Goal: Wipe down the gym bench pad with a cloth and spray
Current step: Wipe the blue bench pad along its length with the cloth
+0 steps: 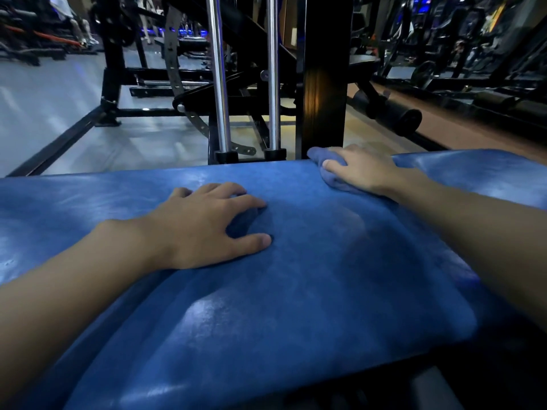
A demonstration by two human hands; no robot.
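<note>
Cloth [319,156], blue and bunched up, is lying on the far edge of the blue pad [296,291], toward its right end, just in front of the black post [324,84].

The left hand [204,223] is resting on the middle of the pad, well apart from the cloth. Its fingers [242,201] are spreading wide and bending lightly, holding nothing, with the fingertips and thumb touching the surface.

The right hand [364,171] is pressing down on top of the cloth, its fingers curling over the bundle and gripping it against the pad. Part of the cloth is poking out to the left past the thumb, and a strip is showing under the palm. Both forearms are reaching in from the near edge.

The pad's surface is looking worn and is shining in patches toward the near edge and the left end.

Beyond the far edge, two chrome bars [219,84] are standing upright just left of the post. A black frame [112,84] is standing on the pale floor [53,113]. A black foam roller [396,116] is sitting further off to the right.
</note>
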